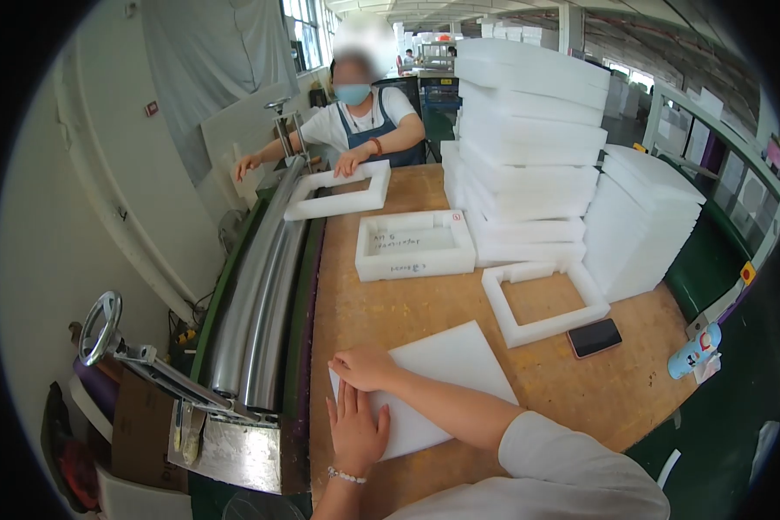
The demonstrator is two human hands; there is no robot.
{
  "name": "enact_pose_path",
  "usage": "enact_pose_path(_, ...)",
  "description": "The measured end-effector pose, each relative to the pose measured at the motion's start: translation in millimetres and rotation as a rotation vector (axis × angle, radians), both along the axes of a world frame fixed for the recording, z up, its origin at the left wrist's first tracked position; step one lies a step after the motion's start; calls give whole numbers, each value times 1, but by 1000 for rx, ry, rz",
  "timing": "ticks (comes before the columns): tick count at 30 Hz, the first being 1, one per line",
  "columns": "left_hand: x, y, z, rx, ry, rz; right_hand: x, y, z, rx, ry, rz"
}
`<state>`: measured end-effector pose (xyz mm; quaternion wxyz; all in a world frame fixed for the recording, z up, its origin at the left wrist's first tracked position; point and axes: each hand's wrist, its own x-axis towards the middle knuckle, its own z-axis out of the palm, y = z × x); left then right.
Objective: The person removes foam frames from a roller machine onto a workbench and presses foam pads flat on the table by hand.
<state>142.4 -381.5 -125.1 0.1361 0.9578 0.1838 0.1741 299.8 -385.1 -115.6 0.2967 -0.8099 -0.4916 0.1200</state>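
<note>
A flat white foam sheet [455, 381] lies on the wooden table in front of me. My left hand [355, 429], with a beaded bracelet at the wrist, rests flat on the sheet's left edge, fingers stretched forward. Just beyond it, my right hand [364, 367] curls over the left corner of the sheet, close against the left fingertips. What its fingers hold, if anything, is hidden. Left of both hands runs a machine with long metal rollers [273, 321].
Across the table [364, 312], a masked co-worker [377, 121] touches a white foam frame [338, 206] by the rollers. A marked foam tray [416, 245], another foam frame [542, 334], stacked foam [529, 130], a phone [594, 338] and a blue bottle [693, 351] are around. A handwheel [101, 328] stands left.
</note>
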Motion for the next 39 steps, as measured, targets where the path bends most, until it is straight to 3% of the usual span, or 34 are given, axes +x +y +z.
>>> enact_pose_path(13,-8,-6,0,-6,23,13,-5,0,-6,-78,87,18)
enact_pose_path(15,-4,-2,4,-4,44,20,0,-2,10,-63,385,-15)
enact_pose_path(16,-1,0,7,2,61,22,8,3,-1,-65,386,-14)
enact_pose_path(18,6,6,12,11,98,22,24,14,-24,227,744,68)
enact_pose_path(21,33,32,-1,73,40,-3,40,-2,-3,112,676,104)
enact_pose_path(23,49,45,-8,150,-37,-28,54,-27,20,17,404,191)
enact_pose_path(26,49,47,-10,94,-5,-16,100,-67,11,-196,68,78)
enact_pose_path(29,50,45,-15,17,43,-15,103,-95,0,-301,9,-89)
enact_pose_path(33,50,42,-12,94,28,4,91,-97,-4,-155,-175,-140)
enact_pose_path(39,52,42,-15,108,-1,17,87,-98,13,-228,-71,-176)
